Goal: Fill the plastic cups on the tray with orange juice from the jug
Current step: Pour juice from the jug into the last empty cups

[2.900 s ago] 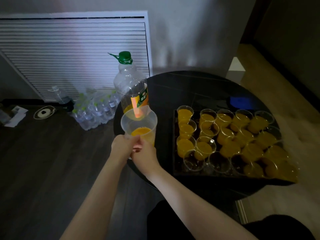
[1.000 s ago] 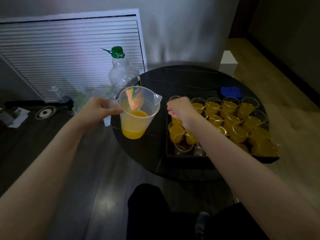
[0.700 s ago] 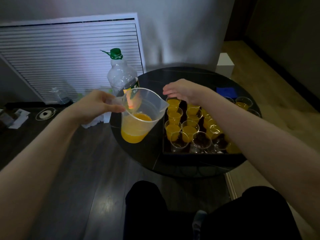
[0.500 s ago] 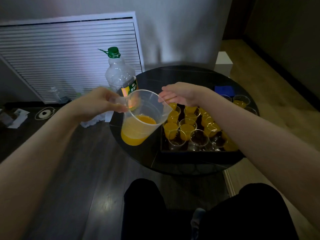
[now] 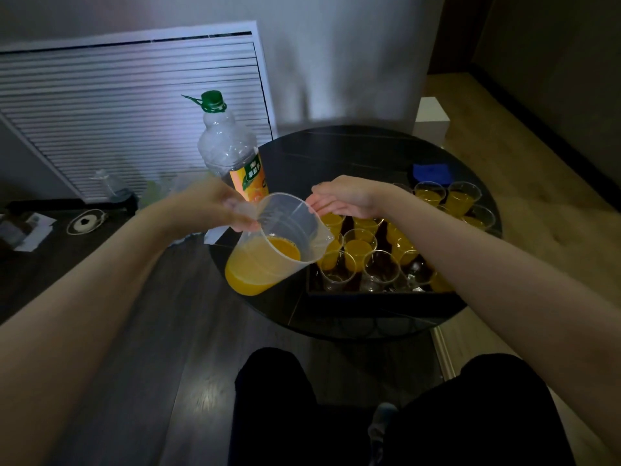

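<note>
Clear jug point(image 5: 275, 243) tilted further, spout nearer cups point(image 5: 358, 247)

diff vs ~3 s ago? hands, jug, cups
Then both hands held the jug upright by the big bottle. Now the left hand alone keeps its grip on the handle and has tipped the spout toward the tray's near-row cups. The right hand let go and hovers open above the filled cups. The empty front cups remain unfilled; bottle unmoved.
</note>
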